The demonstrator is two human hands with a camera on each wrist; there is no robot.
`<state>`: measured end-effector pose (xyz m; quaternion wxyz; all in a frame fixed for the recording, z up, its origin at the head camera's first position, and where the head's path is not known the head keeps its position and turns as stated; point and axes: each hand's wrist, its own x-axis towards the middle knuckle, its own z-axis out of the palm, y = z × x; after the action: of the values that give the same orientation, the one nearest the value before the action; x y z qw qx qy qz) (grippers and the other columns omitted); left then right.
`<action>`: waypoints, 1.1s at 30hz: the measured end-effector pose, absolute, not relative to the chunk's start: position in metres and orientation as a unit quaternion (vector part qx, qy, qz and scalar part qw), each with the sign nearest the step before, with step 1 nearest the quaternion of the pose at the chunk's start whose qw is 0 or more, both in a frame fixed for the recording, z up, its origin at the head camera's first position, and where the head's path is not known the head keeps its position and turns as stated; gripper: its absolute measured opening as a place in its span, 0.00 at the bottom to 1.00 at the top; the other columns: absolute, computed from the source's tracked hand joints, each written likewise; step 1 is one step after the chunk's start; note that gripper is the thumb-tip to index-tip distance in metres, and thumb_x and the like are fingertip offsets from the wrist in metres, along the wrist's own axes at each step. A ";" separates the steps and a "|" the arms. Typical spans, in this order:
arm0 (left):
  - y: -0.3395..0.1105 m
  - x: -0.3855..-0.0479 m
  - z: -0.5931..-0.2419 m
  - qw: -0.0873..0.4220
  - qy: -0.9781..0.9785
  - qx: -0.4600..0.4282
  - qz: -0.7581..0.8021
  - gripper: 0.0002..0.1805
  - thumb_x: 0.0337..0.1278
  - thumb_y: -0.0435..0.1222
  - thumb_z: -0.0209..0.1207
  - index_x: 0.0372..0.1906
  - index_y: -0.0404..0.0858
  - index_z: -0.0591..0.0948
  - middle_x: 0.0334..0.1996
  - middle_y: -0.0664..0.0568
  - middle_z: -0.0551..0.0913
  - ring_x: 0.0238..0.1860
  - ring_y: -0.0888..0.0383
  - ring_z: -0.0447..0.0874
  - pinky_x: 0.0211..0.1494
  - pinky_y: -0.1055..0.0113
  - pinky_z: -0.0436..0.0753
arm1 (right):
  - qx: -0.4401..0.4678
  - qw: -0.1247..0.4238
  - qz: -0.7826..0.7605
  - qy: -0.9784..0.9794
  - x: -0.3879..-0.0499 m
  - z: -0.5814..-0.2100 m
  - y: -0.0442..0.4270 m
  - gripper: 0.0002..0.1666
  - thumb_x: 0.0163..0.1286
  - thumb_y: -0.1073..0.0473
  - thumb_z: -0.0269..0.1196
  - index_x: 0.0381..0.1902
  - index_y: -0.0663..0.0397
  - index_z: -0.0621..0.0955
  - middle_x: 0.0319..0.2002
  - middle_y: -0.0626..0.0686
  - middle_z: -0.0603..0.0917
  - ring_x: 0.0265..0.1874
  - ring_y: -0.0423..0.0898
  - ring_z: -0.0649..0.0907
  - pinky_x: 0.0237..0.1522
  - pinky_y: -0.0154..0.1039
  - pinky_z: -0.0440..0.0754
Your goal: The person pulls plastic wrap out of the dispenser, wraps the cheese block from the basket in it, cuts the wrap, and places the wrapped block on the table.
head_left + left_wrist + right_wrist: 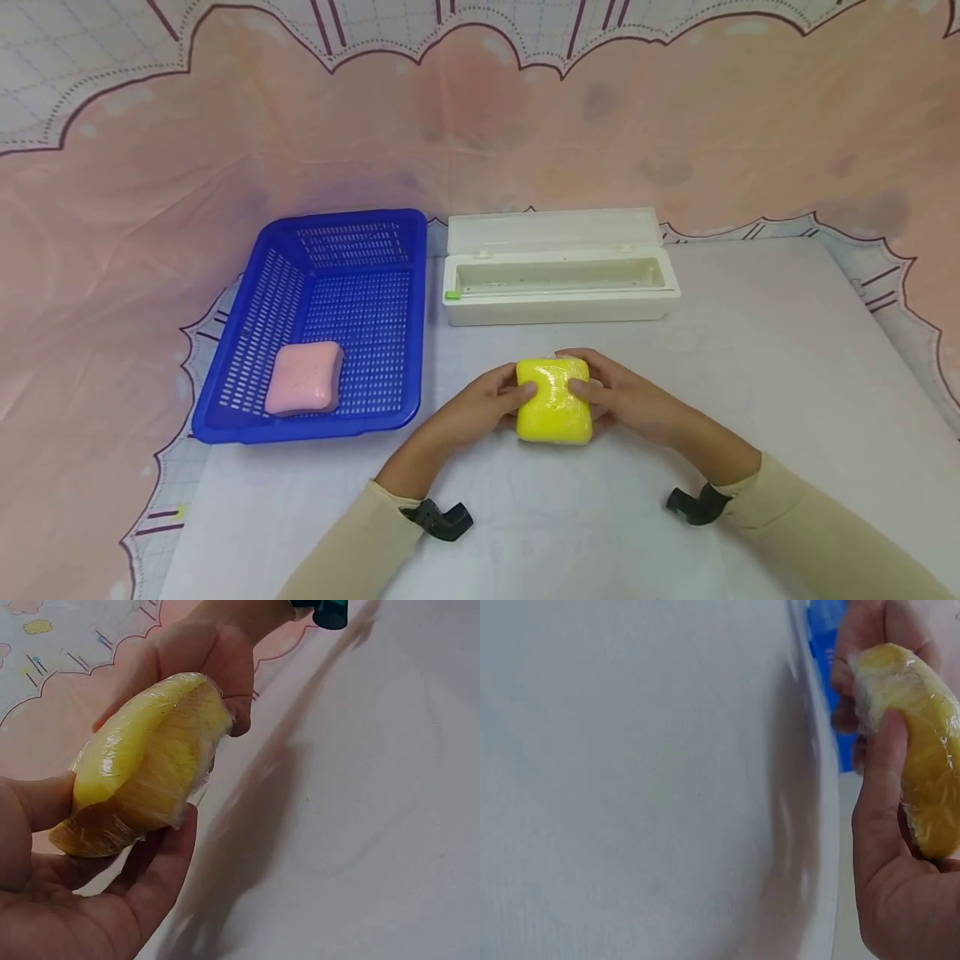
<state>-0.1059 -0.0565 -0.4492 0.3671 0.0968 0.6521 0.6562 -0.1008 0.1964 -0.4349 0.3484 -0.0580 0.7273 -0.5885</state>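
Fingers [171, 859] of left hand [477, 408] and right hand [636, 402] grip a rounded yellow block [553, 412] in glossy film [865, 694].

Left hand [476, 408], right hand [637, 402] grip yellow block [555, 412] (shiny); pink block [303, 379] in blue basket [411, 350].

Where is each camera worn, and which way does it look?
Head: worn there, facing forward and down at the yellow block, basket and box; left hand, right hand and sleeves show.
Left wrist: worn there, facing the left hand and yellow block; the right hand shows beyond.
Right wrist: worn there, facing the right hand and yellow block; the left hand shows beyond.
Both wrist views share the yellow block and both hands.
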 end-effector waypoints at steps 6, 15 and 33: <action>-0.054 -0.105 -0.448 0.347 0.652 0.073 0.670 0.35 0.75 0.38 0.57 0.80 0.45 0.58 0.69 0.41 0.71 0.50 0.52 0.85 0.55 0.58 0.87 | -0.038 0.335 -0.602 0.724 -0.099 -0.435 0.196 0.33 0.76 0.45 0.61 0.72 0.49 0.66 0.64 0.61 0.71 0.41 0.55 0.84 0.40 0.46 0.88; -0.043 -0.104 -0.447 0.284 0.663 0.030 0.692 0.37 0.68 0.37 0.64 0.77 0.47 0.61 0.67 0.43 0.75 0.53 0.51 0.85 0.50 0.61 0.87 | 0.000 0.335 -0.665 0.667 -0.093 -0.434 0.198 0.40 0.78 0.47 0.58 0.78 0.44 0.53 0.73 0.59 0.67 0.55 0.53 0.80 0.53 0.43 0.85; 0.039 -0.092 -0.462 0.273 0.581 -0.037 0.766 0.27 0.73 0.38 0.59 0.73 0.41 0.72 0.58 0.46 0.77 0.55 0.51 0.86 0.52 0.55 0.88 | 0.056 0.280 -0.721 0.631 -0.088 -0.436 0.269 0.26 0.82 0.48 0.52 0.71 0.32 0.57 0.61 0.41 0.75 0.51 0.41 0.81 0.53 0.34 0.84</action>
<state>-0.0920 0.0391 -0.4622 0.2735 -0.0369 0.5808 0.7659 -0.0881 0.2690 -0.4363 0.2802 0.0561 0.6312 -0.7211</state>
